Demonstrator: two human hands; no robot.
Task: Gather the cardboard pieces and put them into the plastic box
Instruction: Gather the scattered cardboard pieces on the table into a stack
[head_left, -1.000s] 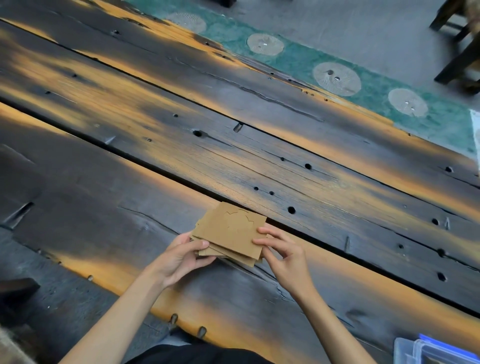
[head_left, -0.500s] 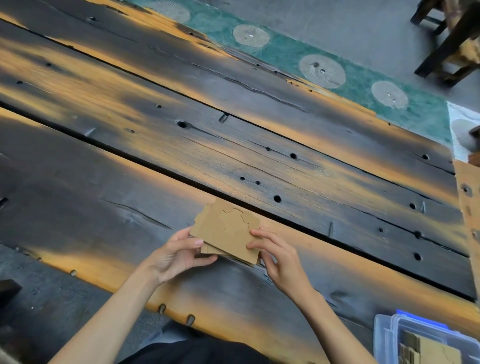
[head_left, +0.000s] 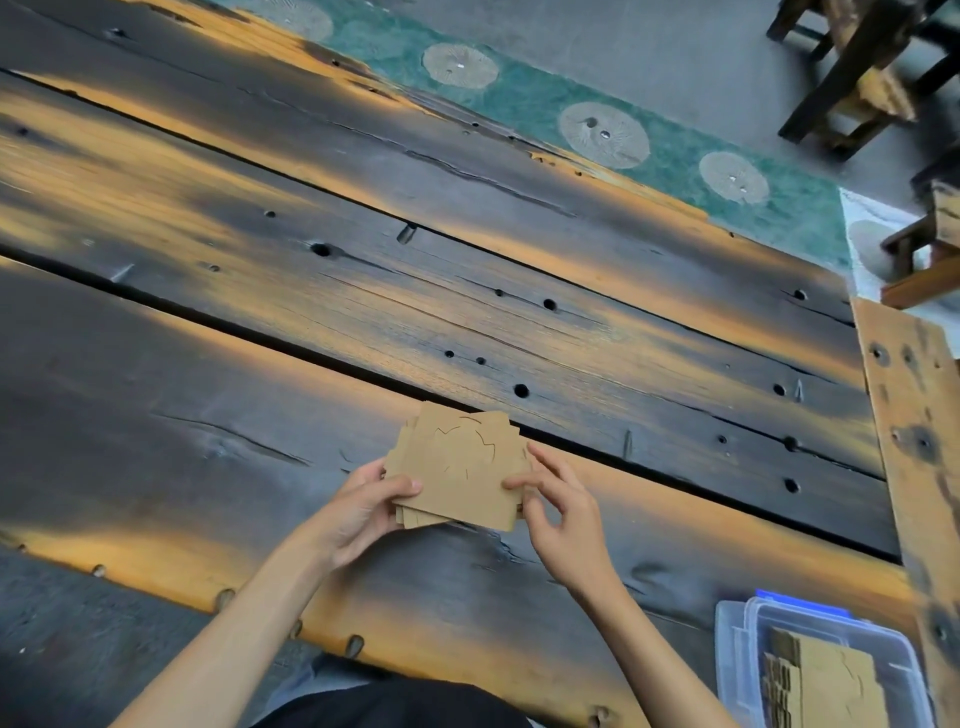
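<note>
A stack of brown cardboard pieces (head_left: 460, 465) with jagged cut lines on the top sheet is held just above the dark wooden table (head_left: 260, 395). My left hand (head_left: 363, 512) grips the stack's left edge, thumb on top. My right hand (head_left: 563, 512) pinches its right edge with thumb and forefinger, the other fingers spread. The clear plastic box (head_left: 737, 675) sits at the lower right near the table's corner, and more cardboard pieces (head_left: 826, 686) lie inside it.
The table is made of long dark planks with gaps and holes; a lighter end board (head_left: 914, 415) closes its right side. Wooden stools (head_left: 857, 67) stand on the floor at the upper right, beyond a green patterned strip (head_left: 597, 130).
The view has swung right, so the plastic box with cardboard inside has come fully into sight. Both hands still hold the stack, which has been squared up and lifted slightly.
</note>
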